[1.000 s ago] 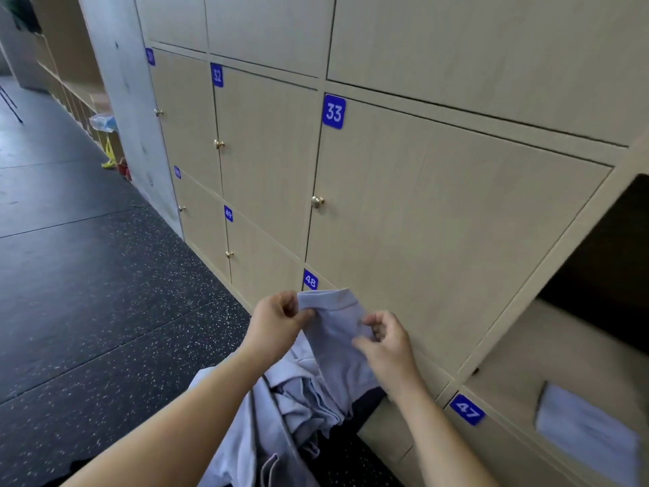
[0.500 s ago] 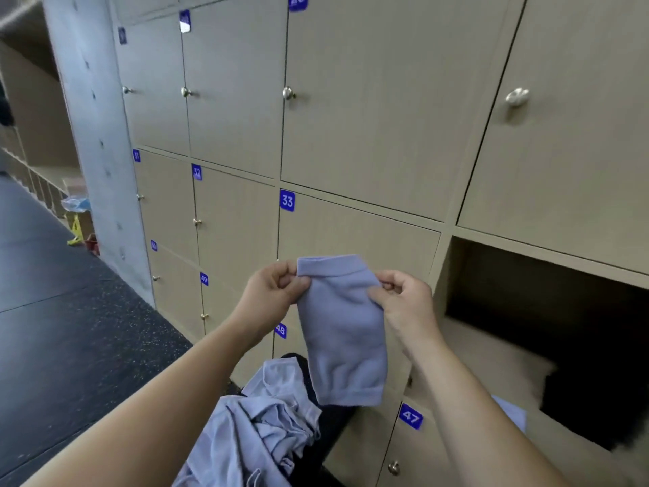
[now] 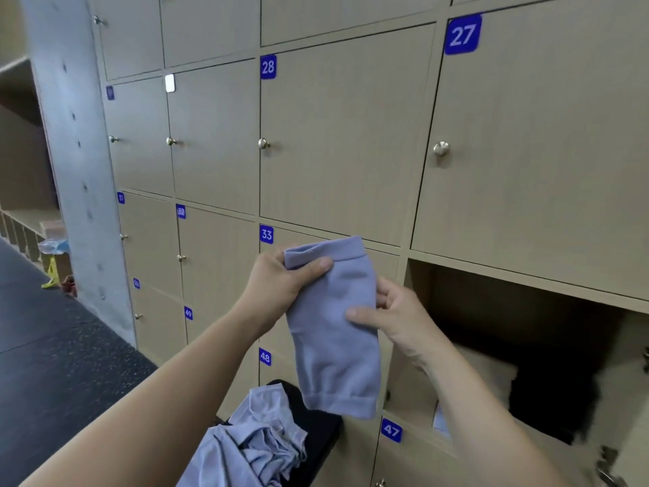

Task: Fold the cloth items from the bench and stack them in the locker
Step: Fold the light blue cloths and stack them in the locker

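Gripping the top left corner of a lavender cloth item (image 3: 333,346) with the left hand (image 3: 281,286), thumb across the front. Pinching its right edge lower down with the right hand (image 3: 393,318), thumb in front, fingers curled behind. Hanging flat between both hands, hemmed end lowest. Below the left hand: crumpled heap of like cloth (image 3: 253,441) on the dark bench (image 3: 316,427). Right of the right hand: open locker (image 3: 419,286); pale piece (image 3: 440,421) inside, mostly hidden by the forearm.

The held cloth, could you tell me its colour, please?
The cloth is plain pale lavender-blue; the head view shows it best.
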The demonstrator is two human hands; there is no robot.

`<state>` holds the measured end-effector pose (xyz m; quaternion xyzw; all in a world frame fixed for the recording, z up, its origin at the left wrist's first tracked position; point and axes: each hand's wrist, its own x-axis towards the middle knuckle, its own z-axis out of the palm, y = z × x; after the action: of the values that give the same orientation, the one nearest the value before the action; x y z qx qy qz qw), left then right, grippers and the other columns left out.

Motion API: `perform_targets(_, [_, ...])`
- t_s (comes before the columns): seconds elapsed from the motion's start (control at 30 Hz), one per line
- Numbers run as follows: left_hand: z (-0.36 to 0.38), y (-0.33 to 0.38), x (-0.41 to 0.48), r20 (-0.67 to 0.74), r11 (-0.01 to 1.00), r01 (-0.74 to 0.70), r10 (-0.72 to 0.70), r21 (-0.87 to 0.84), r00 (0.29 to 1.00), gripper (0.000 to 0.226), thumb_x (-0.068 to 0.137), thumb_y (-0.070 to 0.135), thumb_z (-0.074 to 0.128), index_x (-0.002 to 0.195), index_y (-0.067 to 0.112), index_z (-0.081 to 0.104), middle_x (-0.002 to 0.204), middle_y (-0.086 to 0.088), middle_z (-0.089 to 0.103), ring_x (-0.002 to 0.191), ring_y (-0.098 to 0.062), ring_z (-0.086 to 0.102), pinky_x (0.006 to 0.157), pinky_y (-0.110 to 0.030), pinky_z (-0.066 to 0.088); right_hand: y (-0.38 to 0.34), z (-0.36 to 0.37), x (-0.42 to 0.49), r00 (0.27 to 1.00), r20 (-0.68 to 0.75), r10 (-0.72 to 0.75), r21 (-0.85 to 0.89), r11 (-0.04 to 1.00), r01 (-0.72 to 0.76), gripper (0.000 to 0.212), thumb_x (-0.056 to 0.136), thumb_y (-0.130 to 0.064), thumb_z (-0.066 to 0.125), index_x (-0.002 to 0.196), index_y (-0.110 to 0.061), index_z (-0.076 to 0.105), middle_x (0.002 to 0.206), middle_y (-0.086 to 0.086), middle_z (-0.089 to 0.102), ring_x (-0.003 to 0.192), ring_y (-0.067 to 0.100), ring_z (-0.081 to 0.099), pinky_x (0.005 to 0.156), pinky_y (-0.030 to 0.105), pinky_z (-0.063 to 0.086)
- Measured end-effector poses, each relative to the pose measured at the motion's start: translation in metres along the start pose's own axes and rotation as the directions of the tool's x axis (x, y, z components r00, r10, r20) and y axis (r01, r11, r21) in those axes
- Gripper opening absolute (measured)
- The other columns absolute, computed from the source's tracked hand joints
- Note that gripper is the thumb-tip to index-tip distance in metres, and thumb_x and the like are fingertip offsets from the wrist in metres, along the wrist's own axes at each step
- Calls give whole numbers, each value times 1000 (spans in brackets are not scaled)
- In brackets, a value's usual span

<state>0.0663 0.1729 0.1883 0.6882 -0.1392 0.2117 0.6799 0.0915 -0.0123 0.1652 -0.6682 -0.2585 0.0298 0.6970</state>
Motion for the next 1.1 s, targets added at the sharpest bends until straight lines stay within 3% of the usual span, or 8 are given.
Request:
perform_targets(0.1, [1,11,3,26,999,-30,31,-31,999,22,84,11,74,106,13,75,100,-2,76,93,-12,71,75,-21,54,4,-8,-6,996,0,84,-176,981,-83,19,80,3,70,99,5,69,98,15,73,83,22,70,71,26,57])
perform_targets(0.37, [-18,11,-2,159,998,-43,35,43,987,49,58,30,84,105,20,74,105,-6,75,100,-19,71,85,-33,57,-30,-4,4,992,-48,-118,-108,988,113,14,82,5,67,80,-6,75,78,5,73,75,13,68,68,27,53])
perform_targets(0.43, [-24,7,-3,173,994,-23,5,106,985,42,65,18,79,106,21,73,104,-2,76,95,-13,71,83,-29,55,-41,-2,6,988,-19,-152,-151,977,148,29,81,9,62,75,-14,78,80,-1,75,77,10,69,71,27,53])
perform_targets(0.5, [-28,6,-4,140,991,-4,-15,135,990,29,78,-5,70,88,21,76,92,-1,77,81,-11,70,74,-27,54,-47,-3,8,990,-2,-142,-187,973,139,31,83,11,58,85,-12,78,88,3,76,81,15,69,74,30,54])
perform_targets(0.57, [-30,4,-4,121,989,3,-21,147,992,40,83,-16,59,74,19,76,86,-4,76,74,-12,69,67,-25,54,-49,-7,11,991,4,-136,-224,965,133,29,85,11,57,89,-10,77,87,4,75,75,14,65,65,26,51])
perform_targets(0.7, [-33,-2,-4,113,995,60,-68,79,991,28,86,-13,60,85,10,76,88,-9,77,75,-14,71,66,-22,55,-39,-12,11,993,-27,-112,-214,971,104,28,88,9,55,87,-11,75,77,0,74,62,8,61,52,18,46])
perform_targets(0.9, [-36,-20,-4,99,987,158,-154,-36,983,19,87,-7,62,95,6,73,91,-9,77,80,-15,73,71,-21,57,-20,-17,12,993,-57,-99,-211,974,85,26,88,8,58,88,-12,75,83,5,74,76,17,65,68,28,54])
perform_targets(1.1, [-37,-37,-4,111,972,220,-211,-76,971,21,88,-8,60,95,7,73,88,-7,77,80,-15,72,71,-21,57,-7,-16,12,993,-65,-99,-236,968,81,28,87,10,59,85,-13,74,76,-4,74,70,9,67,62,19,54])
